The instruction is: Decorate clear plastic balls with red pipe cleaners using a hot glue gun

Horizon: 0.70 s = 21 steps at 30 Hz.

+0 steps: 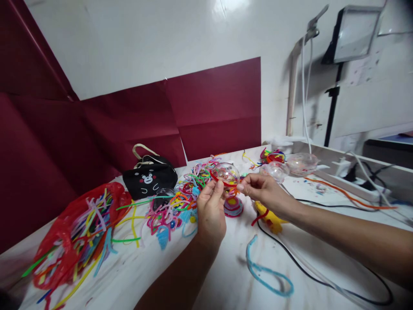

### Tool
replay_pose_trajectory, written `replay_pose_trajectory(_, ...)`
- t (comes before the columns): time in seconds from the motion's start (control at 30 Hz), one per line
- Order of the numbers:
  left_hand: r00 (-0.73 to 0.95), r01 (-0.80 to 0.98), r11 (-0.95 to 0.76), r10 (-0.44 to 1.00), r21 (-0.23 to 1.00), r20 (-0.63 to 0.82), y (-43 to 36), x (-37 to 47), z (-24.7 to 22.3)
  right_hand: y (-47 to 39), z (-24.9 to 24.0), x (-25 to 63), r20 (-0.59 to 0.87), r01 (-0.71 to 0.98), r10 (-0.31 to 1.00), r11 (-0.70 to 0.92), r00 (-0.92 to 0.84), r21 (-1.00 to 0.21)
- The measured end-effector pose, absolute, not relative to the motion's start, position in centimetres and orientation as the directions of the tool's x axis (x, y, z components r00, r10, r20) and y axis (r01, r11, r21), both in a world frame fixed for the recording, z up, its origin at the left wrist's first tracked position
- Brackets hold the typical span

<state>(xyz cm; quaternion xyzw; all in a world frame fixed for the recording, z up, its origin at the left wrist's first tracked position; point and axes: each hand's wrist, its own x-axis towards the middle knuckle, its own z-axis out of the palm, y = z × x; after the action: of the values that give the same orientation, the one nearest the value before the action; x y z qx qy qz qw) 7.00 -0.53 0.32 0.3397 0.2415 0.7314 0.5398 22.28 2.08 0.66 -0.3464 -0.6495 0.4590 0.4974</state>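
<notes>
Over the middle of the table, my left hand [211,206] pinches a clear plastic dome [228,171] together with a red pipe cleaner [229,184] that runs along its lower edge. The thumb and fingers of my right hand [260,189] are closed on the right end of that red pipe cleaner. Below the dome lies a flat coiled disc [232,206] in pink, grey and yellow. A yellow glue gun [270,217] rests under my right forearm, with a short red piece across it. Nearer to me is a bent light-blue pipe cleaner [269,271].
A red plastic bag [60,241] of pipe cleaners sits at left, near a black bear-face pouch [150,178]. Colourful pipe-cleaner pieces [180,206] pile up mid-table. More clear domes [301,164], a power strip [351,183] and a black cable [303,267] are on the right.
</notes>
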Motion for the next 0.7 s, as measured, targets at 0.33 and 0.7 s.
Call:
replay_pose_trajectory(0.33,-0.162,-0.633,-0.29,0.956,0.717,0.243,-0.77,7.27,0.12,2.22,0.33,22.68,0.314,-0.022,0.912,0.319,-0.264,-0.947)
replay_pose_trajectory(0.7,-0.142,-0.657,-0.25,0.967,0.711,0.209,-1.21,7.49,0.51,2.46,0.19,23.04,0.34,0.003,0.905,0.352,-0.256,-0.936)
